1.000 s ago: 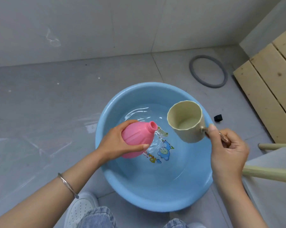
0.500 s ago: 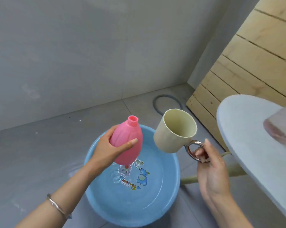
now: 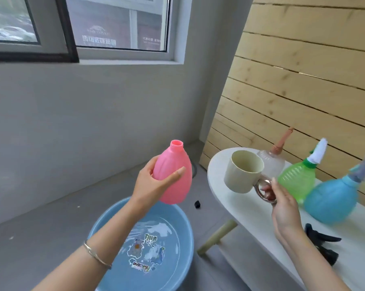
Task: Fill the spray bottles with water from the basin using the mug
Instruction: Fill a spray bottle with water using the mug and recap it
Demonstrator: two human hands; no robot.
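Note:
My left hand (image 3: 151, 183) grips a pink spray bottle (image 3: 175, 173) with no cap, upright, above the far rim of the blue basin (image 3: 183, 255), which holds water on the floor. My right hand (image 3: 282, 204) pinches the silver ring handle of a cream mug (image 3: 242, 173), held over the left end of the white table (image 3: 240, 208). On the table stand a clear bottle with a brown sprayer (image 3: 272, 160), a green bottle with a white sprayer (image 3: 297, 181) and a blue bottle with a grey-blue sprayer (image 3: 332, 202).
A black spray head (image 3: 322, 242) lies on the table near my right forearm. A small black cap (image 3: 197, 204) sits on the grey floor between basin and table. The table's wooden leg (image 3: 217, 238) slants beside the basin. A wooden slat wall rises behind the table.
Both hands rose from over the basin water; the pink bottle went from tilted to upright, and the mug moved right, over the table. The view swung up, revealing the table's bottles.

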